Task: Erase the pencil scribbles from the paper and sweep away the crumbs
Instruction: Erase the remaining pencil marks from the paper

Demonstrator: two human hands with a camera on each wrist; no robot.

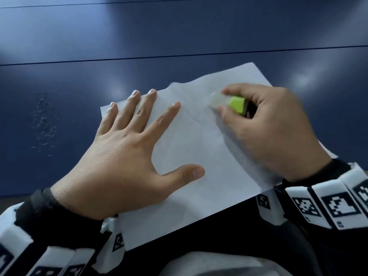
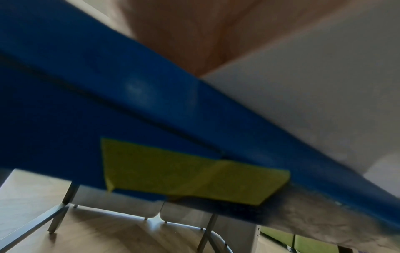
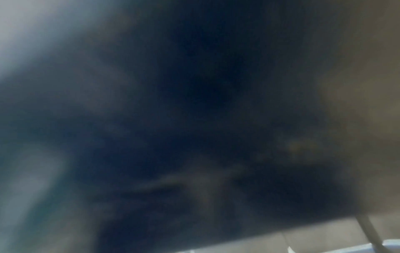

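A white sheet of paper (image 1: pixel 191 160) lies at an angle on the blue table (image 1: pixel 179 32), its near edge hanging over the table's front. My left hand (image 1: pixel 127 144) lies flat on the sheet's left part with fingers spread. My right hand (image 1: pixel 266 124) pinches an eraser (image 1: pixel 233 103) with a yellow-green sleeve; its pale tip touches the paper near the far corner and is blurred. Only faint marks and a few dark specks show on the sheet. The left wrist view shows the palm (image 2: pixel 194 34) on the paper (image 2: pixel 314 77). The right wrist view is dark blur.
A scatter of pale eraser crumbs (image 1: pixel 43 124) lies on the table left of the paper. A yellow patch (image 2: pixel 190 172) sits on the table's far part in the left wrist view. Table legs and a wooden floor (image 2: pixel 97 236) show beyond it.
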